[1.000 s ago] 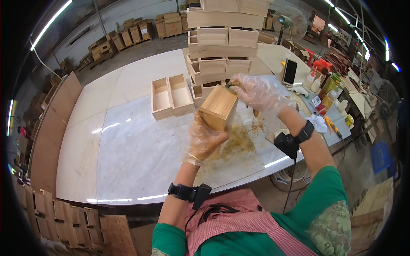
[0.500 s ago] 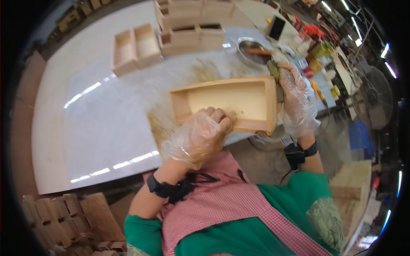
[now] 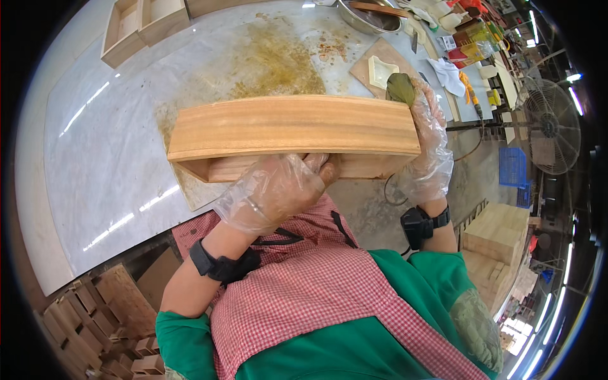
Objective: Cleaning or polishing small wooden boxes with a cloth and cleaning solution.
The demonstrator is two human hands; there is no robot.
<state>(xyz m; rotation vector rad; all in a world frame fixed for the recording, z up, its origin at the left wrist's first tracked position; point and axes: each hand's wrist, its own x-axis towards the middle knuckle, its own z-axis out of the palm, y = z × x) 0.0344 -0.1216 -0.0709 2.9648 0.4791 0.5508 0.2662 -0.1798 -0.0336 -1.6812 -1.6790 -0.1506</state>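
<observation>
A long, open wooden box (image 3: 291,126) is held up in front of me, one long side facing upward and its opening turned toward me. My left hand (image 3: 275,190), in a clear plastic glove, grips it at the open side, with fingers reaching inside and partly hidden. My right hand (image 3: 430,149), gloved the same way, is at the box's right end. It is closed on an olive-green cloth (image 3: 400,88), which pokes out above the hand beside the box's far corner.
Brown-yellow stains mark the white table (image 3: 101,171). More wooden boxes (image 3: 142,25) stand at the far left. A metal bowl (image 3: 373,16) and a small white tray (image 3: 382,71) on a board lie at the far right. A fan (image 3: 550,126) and blue crates (image 3: 513,168) are off to the right.
The box has tipped, so its long side now faces up instead of its inside. It sits further left, with both hands still on it. The view has shifted toward the near table.
</observation>
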